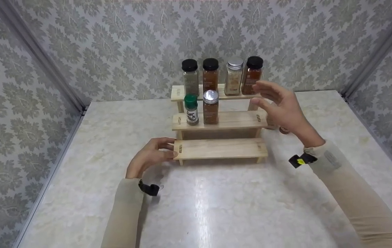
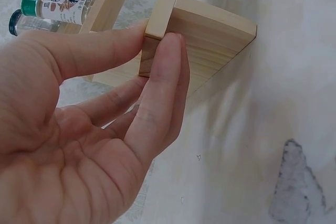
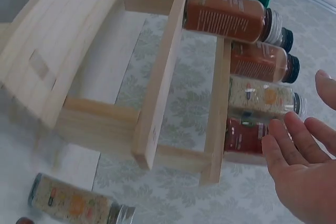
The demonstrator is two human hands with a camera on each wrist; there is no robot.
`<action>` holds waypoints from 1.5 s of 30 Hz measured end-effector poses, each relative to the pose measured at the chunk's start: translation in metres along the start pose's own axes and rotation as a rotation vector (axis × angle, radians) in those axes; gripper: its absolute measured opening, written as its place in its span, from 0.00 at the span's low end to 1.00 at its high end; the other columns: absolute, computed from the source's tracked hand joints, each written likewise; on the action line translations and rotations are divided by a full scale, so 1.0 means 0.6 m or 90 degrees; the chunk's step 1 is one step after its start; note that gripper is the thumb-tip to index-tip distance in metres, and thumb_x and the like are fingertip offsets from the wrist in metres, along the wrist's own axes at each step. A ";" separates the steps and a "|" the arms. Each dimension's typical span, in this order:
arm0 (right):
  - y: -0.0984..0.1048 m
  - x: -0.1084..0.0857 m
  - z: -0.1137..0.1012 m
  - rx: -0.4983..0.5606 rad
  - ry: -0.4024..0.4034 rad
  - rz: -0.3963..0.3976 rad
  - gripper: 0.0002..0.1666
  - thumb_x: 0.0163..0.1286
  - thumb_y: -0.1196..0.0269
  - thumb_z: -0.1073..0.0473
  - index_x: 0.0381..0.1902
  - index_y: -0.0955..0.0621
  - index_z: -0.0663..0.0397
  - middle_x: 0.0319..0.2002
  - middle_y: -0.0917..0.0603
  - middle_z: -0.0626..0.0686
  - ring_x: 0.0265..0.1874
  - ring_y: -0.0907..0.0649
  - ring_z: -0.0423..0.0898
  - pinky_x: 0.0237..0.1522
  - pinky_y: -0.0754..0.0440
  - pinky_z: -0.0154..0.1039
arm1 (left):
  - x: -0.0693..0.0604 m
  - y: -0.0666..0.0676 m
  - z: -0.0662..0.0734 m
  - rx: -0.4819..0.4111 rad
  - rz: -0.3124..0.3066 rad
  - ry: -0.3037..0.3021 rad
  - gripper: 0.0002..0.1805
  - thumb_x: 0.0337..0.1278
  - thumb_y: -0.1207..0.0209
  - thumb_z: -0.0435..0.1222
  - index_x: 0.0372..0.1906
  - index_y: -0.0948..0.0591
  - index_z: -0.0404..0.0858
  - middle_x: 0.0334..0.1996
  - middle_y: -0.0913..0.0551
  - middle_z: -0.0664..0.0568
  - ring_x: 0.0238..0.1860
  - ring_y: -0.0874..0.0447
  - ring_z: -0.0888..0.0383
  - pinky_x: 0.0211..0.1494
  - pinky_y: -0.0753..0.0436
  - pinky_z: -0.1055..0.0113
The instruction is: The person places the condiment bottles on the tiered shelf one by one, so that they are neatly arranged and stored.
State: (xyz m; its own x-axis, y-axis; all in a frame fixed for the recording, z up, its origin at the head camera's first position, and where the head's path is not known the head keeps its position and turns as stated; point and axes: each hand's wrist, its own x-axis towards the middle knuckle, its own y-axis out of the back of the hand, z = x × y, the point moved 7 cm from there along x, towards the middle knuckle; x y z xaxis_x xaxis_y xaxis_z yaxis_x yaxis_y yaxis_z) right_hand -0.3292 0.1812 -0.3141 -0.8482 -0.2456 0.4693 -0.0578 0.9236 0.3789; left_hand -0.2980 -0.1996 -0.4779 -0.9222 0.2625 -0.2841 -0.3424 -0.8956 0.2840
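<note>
A three-tier wooden spice rack (image 1: 220, 148) stands on the table. My left hand (image 1: 150, 154) pinches the left end of its lowest shelf, thumb on top and fingers below, as the left wrist view shows. My right hand (image 1: 283, 108) is raised at the rack's right side, fingers loosely extended and holding nothing. Its fingertips are near a black-capped jar of red spice (image 1: 251, 77) at the top tier's right end; whether they touch it I cannot tell. Beside that jar are a silver-capped jar of pale granules (image 1: 233, 78) and two more black-capped jars, one brownish-red (image 1: 210, 76), one grey-green (image 1: 191, 80).
On the middle tier stand a small green-capped bottle (image 1: 191, 112) and a silver-capped jar of reddish-brown spice (image 1: 211, 110). Right of the rack, another jar of pale granules (image 3: 73, 200) is on the table, mostly behind my right hand in the head view. A patterned wall rises behind.
</note>
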 end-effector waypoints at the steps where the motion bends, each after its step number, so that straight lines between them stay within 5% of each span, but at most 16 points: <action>1: 0.009 -0.003 0.004 -0.011 -0.006 0.005 0.30 0.76 0.32 0.65 0.73 0.23 0.63 0.66 0.17 0.60 0.67 0.19 0.50 0.73 0.23 0.39 | -0.001 0.000 0.000 0.003 -0.002 -0.003 0.31 0.67 0.32 0.31 0.74 0.24 0.37 0.63 0.18 0.38 0.56 0.13 0.49 0.61 0.14 0.59; 12: 0.090 -0.031 0.072 -0.146 -0.049 0.051 0.31 0.77 0.31 0.57 0.74 0.22 0.54 0.67 0.17 0.61 0.67 0.18 0.48 0.70 0.23 0.33 | -0.011 0.008 -0.002 -0.005 -0.010 -0.009 0.33 0.70 0.33 0.31 0.77 0.27 0.34 0.65 0.20 0.34 0.52 0.11 0.50 0.62 0.12 0.55; 23: 0.148 -0.060 0.159 -0.196 -0.142 0.068 0.33 0.77 0.31 0.50 0.74 0.24 0.55 0.69 0.20 0.61 0.70 0.21 0.58 0.74 0.23 0.42 | -0.007 0.004 0.002 -0.001 -0.004 -0.015 0.32 0.69 0.35 0.29 0.75 0.26 0.32 0.64 0.19 0.33 0.53 0.11 0.48 0.61 0.11 0.55; 30: 0.154 -0.081 0.206 -0.192 -0.183 0.050 0.38 0.78 0.32 0.48 0.78 0.28 0.56 0.72 0.23 0.64 0.72 0.23 0.61 0.73 0.23 0.45 | -0.007 0.006 0.001 0.003 -0.001 -0.006 0.32 0.69 0.34 0.30 0.75 0.26 0.34 0.65 0.19 0.35 0.56 0.12 0.46 0.62 0.12 0.55; 37: 0.147 -0.102 0.243 -0.171 -0.220 0.037 0.40 0.78 0.33 0.46 0.79 0.30 0.57 0.74 0.25 0.64 0.72 0.23 0.63 0.58 0.21 0.20 | -0.005 0.005 0.000 0.004 0.000 -0.006 0.32 0.68 0.33 0.30 0.76 0.26 0.34 0.64 0.19 0.36 0.53 0.10 0.49 0.62 0.13 0.56; 45: 0.139 -0.114 0.268 -0.168 -0.235 0.034 0.39 0.80 0.36 0.49 0.81 0.33 0.58 0.74 0.27 0.67 0.72 0.23 0.66 0.58 0.20 0.20 | -0.003 0.002 0.003 0.025 -0.001 -0.018 0.32 0.68 0.32 0.33 0.75 0.25 0.36 0.63 0.17 0.38 0.56 0.12 0.49 0.62 0.15 0.58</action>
State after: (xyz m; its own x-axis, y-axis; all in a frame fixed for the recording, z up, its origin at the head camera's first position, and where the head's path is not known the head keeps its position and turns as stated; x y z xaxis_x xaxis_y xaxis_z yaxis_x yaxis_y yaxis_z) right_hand -0.3608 0.3226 -0.4430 -0.9801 -0.0341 0.1953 0.0864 0.8133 0.5753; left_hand -0.2968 -0.2007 -0.4755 -0.9258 0.2749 -0.2593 -0.3509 -0.8803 0.3194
